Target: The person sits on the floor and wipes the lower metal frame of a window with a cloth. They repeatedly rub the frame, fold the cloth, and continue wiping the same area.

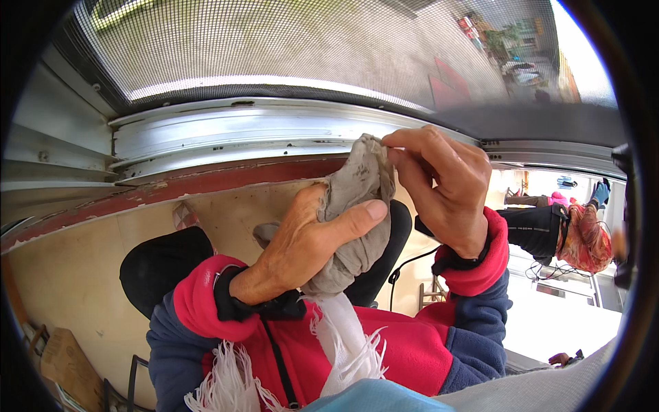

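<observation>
A crumpled grey cloth (355, 190) with dark smudges is bunched in my left hand (309, 237), the thumb lying across its front. My right hand (448, 185) pinches the cloth's upper right edge between thumb and fingertips. Both hands are in front of an aluminium window track (221, 129), which has dark specks and dirt on it. Below the track runs a sill edge with chipped red-brown paint (206, 183). Part of the cloth is hidden behind my left fingers, and a loose end shows beyond the wrist.
A mesh insect screen (288, 46) spans the window above the track. The fringed white scarf (340, 335) hangs below my hands. A black cable (394, 278) dangles at right, where another person (584, 237) is farther back. At lower left stands a cardboard box (72, 365).
</observation>
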### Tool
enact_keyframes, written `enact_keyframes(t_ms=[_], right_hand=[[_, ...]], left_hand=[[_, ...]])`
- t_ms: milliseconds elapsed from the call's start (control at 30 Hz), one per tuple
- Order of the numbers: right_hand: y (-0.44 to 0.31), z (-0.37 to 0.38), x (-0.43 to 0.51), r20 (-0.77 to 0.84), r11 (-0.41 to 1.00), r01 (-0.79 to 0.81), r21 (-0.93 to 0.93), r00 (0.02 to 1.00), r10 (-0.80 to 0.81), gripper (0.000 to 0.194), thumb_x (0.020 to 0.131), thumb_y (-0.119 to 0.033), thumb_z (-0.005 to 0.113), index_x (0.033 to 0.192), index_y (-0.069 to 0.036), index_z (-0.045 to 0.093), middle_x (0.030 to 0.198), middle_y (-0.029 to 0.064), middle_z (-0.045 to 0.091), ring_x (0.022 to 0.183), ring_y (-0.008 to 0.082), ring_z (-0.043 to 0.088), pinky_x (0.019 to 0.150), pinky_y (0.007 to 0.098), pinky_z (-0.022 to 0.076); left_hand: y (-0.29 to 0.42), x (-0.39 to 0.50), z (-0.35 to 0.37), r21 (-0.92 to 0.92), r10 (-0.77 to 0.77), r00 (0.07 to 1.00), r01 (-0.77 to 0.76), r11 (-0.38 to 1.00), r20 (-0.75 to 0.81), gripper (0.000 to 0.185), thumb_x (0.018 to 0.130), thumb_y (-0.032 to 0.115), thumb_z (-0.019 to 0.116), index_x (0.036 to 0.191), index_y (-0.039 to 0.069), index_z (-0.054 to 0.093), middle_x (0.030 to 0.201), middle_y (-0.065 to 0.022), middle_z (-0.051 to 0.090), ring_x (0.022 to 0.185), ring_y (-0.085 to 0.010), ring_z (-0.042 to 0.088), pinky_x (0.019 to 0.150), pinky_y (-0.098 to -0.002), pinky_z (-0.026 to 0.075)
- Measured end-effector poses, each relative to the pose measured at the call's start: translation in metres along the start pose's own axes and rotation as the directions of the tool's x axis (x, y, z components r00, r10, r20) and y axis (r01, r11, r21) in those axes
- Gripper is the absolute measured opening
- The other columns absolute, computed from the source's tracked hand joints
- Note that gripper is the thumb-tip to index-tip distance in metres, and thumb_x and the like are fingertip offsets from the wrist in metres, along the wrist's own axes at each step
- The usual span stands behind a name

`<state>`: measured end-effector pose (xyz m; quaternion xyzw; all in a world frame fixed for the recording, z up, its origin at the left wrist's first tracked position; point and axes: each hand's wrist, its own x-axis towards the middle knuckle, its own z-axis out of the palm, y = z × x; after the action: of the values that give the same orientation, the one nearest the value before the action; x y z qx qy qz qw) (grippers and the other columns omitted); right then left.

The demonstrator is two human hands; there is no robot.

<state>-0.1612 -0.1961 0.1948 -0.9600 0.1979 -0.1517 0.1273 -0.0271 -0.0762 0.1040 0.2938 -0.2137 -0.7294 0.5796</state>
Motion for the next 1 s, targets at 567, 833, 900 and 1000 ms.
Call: enact_keyframes(t_ms=[567,833,900,1000], right_hand=[[0.017,0.021,0.026,0.125,0.975,0.186,-0.124,0.977,-0.170,0.012,0.076,0.000,0.065,0.084,-0.004,0.057,0.069,0.0088,0.058,0.058,0.0315,0.060,0.049,0.0393,0.0443],[0.003,0.009,0.037,0.293,0.959,0.133,-0.251,0.955,-0.056,0.008,0.082,0.000,0.068,0.088,-0.002,0.064,0.069,0.0158,0.063,0.058,0.0358,0.060,0.053,0.0396,0.0459],[0.002,0.009,0.040,0.330,0.954,0.095,-0.284,0.944,0.005,0.007,0.082,-0.003,0.069,0.086,-0.002,0.064,0.066,0.0157,0.062,0.058,0.0359,0.060,0.053,0.0408,0.0452],[0.002,0.010,0.043,0.334,0.954,0.086,-0.286,0.942,0.015,0.008,0.082,-0.005,0.070,0.083,-0.001,0.064,0.060,0.0151,0.059,0.055,0.0356,0.059,0.052,0.0411,0.0437]], left_hand=[[-0.011,0.007,-0.008,-0.106,0.110,0.994,-0.111,0.988,-0.010,0.037,0.098,0.027,0.062,0.119,-0.003,0.058,0.096,-0.0017,0.061,0.089,-0.0100,0.053,0.081,-0.0280,0.046],[-0.015,0.010,-0.011,-0.059,0.086,0.996,-0.086,0.995,-0.009,0.037,0.099,0.031,0.059,0.116,-0.002,0.061,0.095,-0.0009,0.060,0.089,-0.0097,0.051,0.082,-0.0290,0.046],[-0.015,0.009,-0.013,-0.035,0.091,0.996,-0.091,0.995,0.003,0.038,0.099,0.032,0.058,0.116,-0.002,0.061,0.095,-0.0009,0.060,0.089,-0.0096,0.050,0.082,-0.0290,0.045],[-0.015,0.008,-0.013,-0.006,0.099,0.995,-0.099,0.995,0.013,0.038,0.099,0.032,0.058,0.116,-0.002,0.060,0.094,-0.0010,0.060,0.088,-0.0100,0.050,0.082,-0.0294,0.045]])
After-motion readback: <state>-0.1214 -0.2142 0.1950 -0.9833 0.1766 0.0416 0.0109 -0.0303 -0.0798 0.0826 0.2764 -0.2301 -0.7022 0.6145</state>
